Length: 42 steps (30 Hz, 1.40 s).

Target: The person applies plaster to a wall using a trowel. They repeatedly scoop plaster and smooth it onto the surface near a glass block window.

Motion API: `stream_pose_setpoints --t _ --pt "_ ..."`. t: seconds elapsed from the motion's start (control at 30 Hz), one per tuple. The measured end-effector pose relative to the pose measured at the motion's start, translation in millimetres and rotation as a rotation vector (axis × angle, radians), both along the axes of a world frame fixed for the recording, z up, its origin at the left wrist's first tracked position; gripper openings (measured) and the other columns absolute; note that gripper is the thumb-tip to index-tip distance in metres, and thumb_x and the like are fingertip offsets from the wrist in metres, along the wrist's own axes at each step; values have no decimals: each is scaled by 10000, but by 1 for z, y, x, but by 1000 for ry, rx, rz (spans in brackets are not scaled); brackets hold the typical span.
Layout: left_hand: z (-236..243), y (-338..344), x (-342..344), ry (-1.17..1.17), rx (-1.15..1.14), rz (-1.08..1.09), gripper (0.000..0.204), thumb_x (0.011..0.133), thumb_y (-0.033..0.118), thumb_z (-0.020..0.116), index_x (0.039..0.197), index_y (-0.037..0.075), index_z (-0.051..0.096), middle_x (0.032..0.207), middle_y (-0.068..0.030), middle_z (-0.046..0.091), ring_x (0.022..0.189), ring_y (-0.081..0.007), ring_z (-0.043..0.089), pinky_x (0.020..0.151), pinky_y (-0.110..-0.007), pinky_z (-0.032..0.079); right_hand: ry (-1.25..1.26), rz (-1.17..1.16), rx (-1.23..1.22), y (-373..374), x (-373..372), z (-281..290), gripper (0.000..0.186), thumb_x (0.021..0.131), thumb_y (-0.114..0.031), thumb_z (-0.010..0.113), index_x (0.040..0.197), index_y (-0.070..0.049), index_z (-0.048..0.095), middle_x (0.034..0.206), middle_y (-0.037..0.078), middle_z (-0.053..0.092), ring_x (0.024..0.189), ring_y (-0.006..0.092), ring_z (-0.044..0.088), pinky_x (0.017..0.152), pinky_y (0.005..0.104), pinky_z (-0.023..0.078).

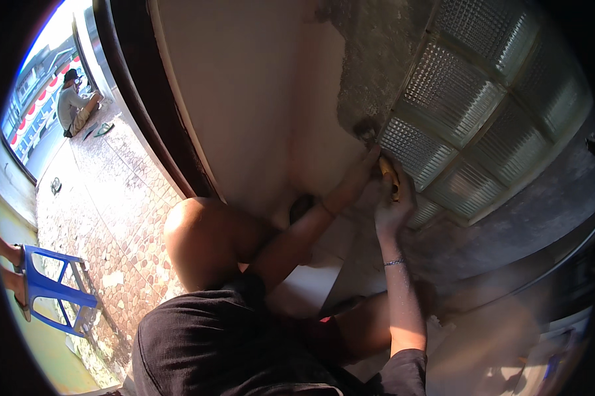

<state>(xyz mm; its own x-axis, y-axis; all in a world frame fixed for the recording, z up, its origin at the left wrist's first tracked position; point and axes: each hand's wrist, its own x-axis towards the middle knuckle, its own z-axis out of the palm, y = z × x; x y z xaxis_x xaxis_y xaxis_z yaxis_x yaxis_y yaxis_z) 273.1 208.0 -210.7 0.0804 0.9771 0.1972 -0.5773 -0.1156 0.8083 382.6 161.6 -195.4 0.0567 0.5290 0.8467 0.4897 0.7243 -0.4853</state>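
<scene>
Both the left hand (370, 160) and right hand (400, 203) clamp a yellow tool (388, 173) between them; its blurred dark head (365, 129) points toward eleven o'clock, body partly hidden.

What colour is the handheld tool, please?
The handheld tool is yellow with dark parts, clearest in the head view.

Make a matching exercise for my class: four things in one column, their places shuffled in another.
Things:
1. yellow tool
2. stool
3. glass blocks
4. bracelet

Places:
A. around the right forearm
B. at the picture's lower left
C. in the right hand
D. at the picture's upper right

Pairs: 1-C, 2-B, 3-D, 4-A
</scene>
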Motion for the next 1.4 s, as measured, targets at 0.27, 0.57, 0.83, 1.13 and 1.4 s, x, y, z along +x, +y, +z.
stream_pose_setpoints --t 0.27,0.57,0.83,1.13,1.4 --pt "12 -2 -50 68 33 44 468 1063 469 379 1083 46 576 980 -67 631 853 -136 586 798 -291 495 -89 146 -335 3 -48 -1 439 959 -146 597 1331 53 480 1168 210 593 1053 321 610 860 402 501" --pt "-2 -1 -47 -93 -118 -24 492 1067 488 337 1064 49 560 968 -80 666 878 -143 611 828 -293 506 -268 190 -214 18 -50 -30 438 988 -81 509 1369 97 387 1267 258 509 1164 377 547 976 425 449" --pt "-1 5 -41 -212 -70 -33 440 1082 417 308 1111 29 512 976 -118 670 887 -203 666 819 -333 558 -328 190 -114 29 -41 -26 445 993 -62 478 1405 90 407 1190 285 599 1016 386 650 873 398 510" --pt "-3 10 -37 -169 -85 29 338 1095 335 292 1063 55 476 907 -113 644 687 -174 619 654 -303 549 -348 135 -160 29 -43 -35 521 932 4 486 1447 49 418 1046 283 619 948 427 633 802 429 503" --pt "4 10 -31 -221 -139 45 336 1091 359 312 1046 69 477 758 -54 568 602 -161 557 594 -304 510 -391 112 -100 32 -42 -32 567 889 7 495 1448 61 415 1163 324 583 1016 461 611 848 444 494"
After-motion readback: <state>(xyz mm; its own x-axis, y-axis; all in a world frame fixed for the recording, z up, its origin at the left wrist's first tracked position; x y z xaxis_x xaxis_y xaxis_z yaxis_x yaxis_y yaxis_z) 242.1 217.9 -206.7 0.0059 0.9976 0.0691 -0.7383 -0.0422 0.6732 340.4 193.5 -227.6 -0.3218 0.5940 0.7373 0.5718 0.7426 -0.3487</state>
